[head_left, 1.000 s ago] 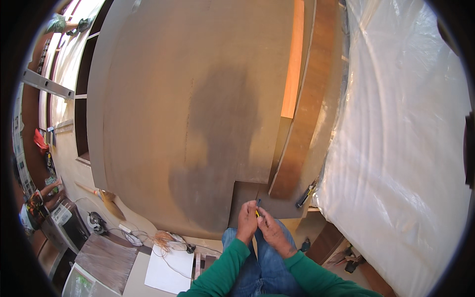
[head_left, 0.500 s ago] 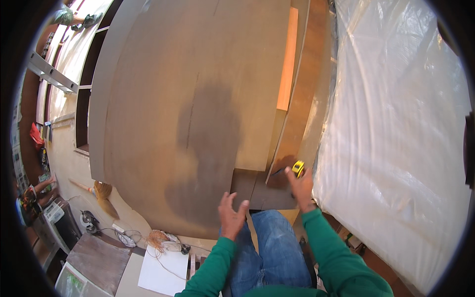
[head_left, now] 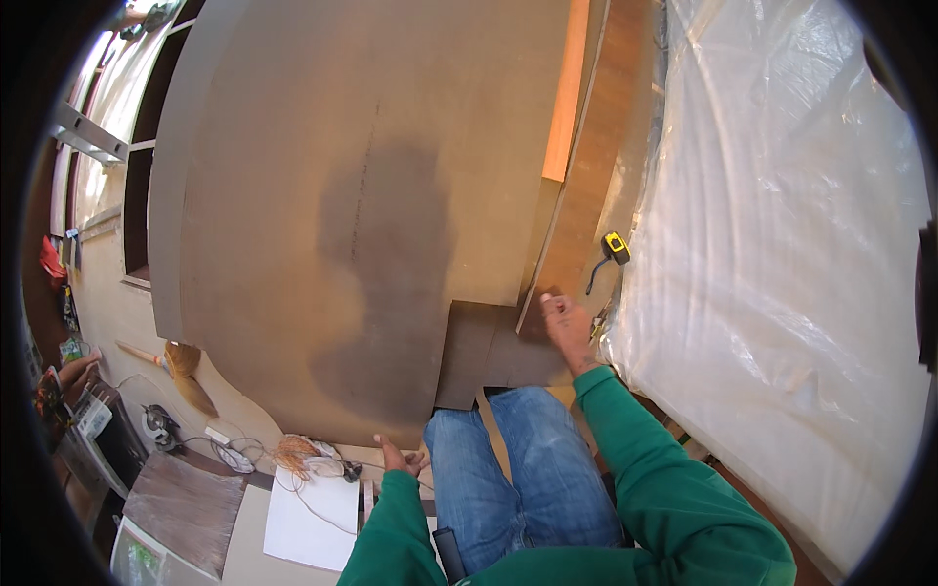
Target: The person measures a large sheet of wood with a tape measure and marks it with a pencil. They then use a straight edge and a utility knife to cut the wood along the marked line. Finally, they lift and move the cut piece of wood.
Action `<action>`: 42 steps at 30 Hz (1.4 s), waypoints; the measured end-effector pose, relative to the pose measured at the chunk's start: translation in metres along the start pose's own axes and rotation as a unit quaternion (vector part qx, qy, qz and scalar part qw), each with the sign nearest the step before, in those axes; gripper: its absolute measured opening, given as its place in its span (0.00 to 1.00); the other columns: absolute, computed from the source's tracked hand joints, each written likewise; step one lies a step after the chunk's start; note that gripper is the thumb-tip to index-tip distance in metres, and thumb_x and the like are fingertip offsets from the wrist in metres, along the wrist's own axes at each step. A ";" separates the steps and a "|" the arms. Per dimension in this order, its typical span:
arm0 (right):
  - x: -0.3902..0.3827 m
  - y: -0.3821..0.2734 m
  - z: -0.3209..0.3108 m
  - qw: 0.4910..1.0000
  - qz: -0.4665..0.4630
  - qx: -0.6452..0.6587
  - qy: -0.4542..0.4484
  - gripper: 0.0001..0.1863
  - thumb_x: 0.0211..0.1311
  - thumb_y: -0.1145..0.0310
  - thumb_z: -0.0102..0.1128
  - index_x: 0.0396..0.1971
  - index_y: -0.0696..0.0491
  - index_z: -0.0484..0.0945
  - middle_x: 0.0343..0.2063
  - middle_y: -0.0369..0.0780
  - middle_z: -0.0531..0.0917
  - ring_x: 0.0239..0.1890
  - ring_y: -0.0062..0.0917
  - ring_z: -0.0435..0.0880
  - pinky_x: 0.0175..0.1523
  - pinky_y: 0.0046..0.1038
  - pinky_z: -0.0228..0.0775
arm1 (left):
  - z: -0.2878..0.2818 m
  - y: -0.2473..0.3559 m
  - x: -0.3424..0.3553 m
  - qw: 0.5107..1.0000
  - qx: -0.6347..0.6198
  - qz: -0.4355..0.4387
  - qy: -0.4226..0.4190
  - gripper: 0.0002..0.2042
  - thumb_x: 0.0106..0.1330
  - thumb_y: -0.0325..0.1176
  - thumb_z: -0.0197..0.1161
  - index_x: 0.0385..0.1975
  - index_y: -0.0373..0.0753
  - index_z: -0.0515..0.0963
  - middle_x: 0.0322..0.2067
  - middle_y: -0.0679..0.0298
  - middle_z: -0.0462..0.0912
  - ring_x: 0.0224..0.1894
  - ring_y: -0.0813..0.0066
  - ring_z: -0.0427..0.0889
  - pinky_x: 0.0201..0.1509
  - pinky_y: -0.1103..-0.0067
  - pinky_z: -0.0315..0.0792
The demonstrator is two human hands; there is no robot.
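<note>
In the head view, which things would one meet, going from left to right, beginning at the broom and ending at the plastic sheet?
Broom, orange cord coil, left hand, right hand, yellow-and-black tape measure, translucent plastic sheet.

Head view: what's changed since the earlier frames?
The yellow-and-black tape measure left the bare right hand and now lies farther away, beside the translucent plastic sheet. The bare left hand drew back leftward. The large brown panel and orange wooden strip stayed put.
</note>
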State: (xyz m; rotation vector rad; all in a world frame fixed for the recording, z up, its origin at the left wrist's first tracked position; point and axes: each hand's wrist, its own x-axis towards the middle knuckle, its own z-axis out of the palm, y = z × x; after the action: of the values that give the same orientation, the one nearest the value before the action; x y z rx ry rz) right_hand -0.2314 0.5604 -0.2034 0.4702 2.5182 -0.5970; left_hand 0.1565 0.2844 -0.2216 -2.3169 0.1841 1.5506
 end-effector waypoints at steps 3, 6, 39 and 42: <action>-0.030 -0.013 0.032 0.987 0.052 0.089 -0.119 0.29 0.69 0.41 0.64 0.45 0.55 0.85 0.32 0.44 0.90 0.37 0.33 0.89 0.45 0.35 0.79 | -0.009 -0.005 0.035 0.994 -0.062 0.011 -0.087 0.57 0.62 0.84 0.47 0.82 0.57 0.34 0.79 0.39 0.38 0.76 0.32 0.57 0.69 0.37 0.64; -0.039 -0.023 0.059 0.950 0.128 0.247 -0.145 0.26 0.70 0.42 0.66 0.46 0.53 0.81 0.35 0.41 0.90 0.27 0.23 0.82 0.33 0.28 0.74 | 0.009 -0.001 0.037 0.992 -0.082 0.027 -0.088 0.59 0.60 0.84 0.50 0.82 0.53 0.35 0.78 0.39 0.45 0.75 0.34 0.61 0.70 0.38 0.64; -0.002 -0.072 0.067 0.789 0.247 0.562 -0.034 0.09 0.74 0.65 0.65 0.35 0.54 0.81 0.26 0.36 0.87 0.19 0.15 0.70 0.26 0.21 0.61 | 0.229 0.060 -0.122 0.440 0.703 0.556 0.058 0.62 0.54 0.43 0.80 0.83 0.53 0.38 0.81 0.43 0.26 0.77 0.15 0.28 0.70 0.25 0.46; 0.010 -0.051 0.080 0.810 0.217 0.543 -0.035 0.10 0.71 0.62 0.69 0.35 0.51 0.78 0.27 0.41 0.88 0.13 0.16 0.66 0.20 0.23 0.60 | 0.235 0.053 -0.127 0.437 0.721 0.536 0.046 0.62 0.54 0.43 0.80 0.83 0.57 0.37 0.82 0.44 0.25 0.77 0.15 0.27 0.70 0.25 0.46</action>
State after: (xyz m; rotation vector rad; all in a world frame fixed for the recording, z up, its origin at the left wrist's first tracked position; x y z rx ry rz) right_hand -0.2302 0.4802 -0.2553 1.3234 1.6431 -1.7750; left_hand -0.1141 0.3075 -0.1977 -0.5713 2.2302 0.6350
